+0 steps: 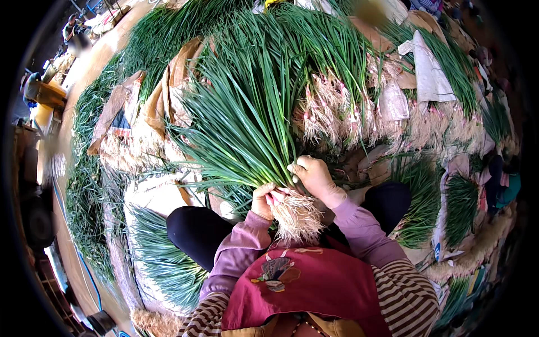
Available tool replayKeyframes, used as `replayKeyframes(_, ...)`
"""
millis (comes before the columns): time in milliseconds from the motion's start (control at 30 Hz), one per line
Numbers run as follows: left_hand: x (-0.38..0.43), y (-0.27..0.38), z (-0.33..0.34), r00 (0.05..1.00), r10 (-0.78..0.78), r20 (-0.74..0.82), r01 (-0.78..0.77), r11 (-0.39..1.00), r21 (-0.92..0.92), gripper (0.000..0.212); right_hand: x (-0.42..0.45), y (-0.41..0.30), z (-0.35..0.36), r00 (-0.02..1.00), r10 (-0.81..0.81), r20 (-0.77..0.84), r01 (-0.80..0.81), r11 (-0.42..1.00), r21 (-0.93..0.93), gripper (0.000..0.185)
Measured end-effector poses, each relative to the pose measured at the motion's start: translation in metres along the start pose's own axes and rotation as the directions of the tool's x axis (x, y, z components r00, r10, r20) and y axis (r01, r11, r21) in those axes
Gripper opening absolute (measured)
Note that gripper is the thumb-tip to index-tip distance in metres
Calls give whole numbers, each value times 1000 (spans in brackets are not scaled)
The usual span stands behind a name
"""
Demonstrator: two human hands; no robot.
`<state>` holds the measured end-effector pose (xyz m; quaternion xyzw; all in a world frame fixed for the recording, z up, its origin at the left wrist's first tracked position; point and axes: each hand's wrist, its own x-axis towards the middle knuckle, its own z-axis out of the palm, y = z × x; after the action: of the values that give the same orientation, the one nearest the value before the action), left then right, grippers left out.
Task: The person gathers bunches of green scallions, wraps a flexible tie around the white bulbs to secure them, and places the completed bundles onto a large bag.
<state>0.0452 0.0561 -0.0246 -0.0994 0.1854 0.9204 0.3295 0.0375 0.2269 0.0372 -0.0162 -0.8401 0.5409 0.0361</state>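
Note:
Between my hands is a large bunch of green onions (252, 126), its long leaves fanning away from me and its pale, tangled roots (298, 217) hanging towards my lap. My left hand (264, 201) closes around the pinkish stem ends on the left side. On the right side, my right hand (312, 176) grips the bunch a little higher, thumb laid along the stems. Some stems within the grip are hidden by the fingers and roots.
Rooted green onions (330, 101) lie in heaps ahead, partly under brown and white sacks (430, 69). A fanned bunch (166, 252) rests on a white sheet by my left knee (196, 229). More bunches (421, 198) lie right. People (505, 185) sit at the far edges.

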Motion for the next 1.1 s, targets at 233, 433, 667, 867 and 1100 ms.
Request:
replayKeyframes(233,-10,3,48,973,-86,216,125,977,-172,56,7,66,11,952,306,20,-291,879,378,38)
replayKeyframes(433,-31,24,61,966,26,256,28,979,-203,57,-10,-14,-40,655,15,755,-507,750,424,85)
replayKeyframes(667,-73,66,106,953,181,244,-161,982,-100,59,-22,-40,23,477,-591,651,275,803,528,84)
replayKeyframes(867,-139,107,80,682,731,-30,-694,659,291,25,-9,-56,-34,451,-178,875,-535,730,424,29)
replayKeyframes(1100,-262,157,76,543,840,2,-755,487,439,25,41,-124,41,697,-280,660,344,938,35,59)
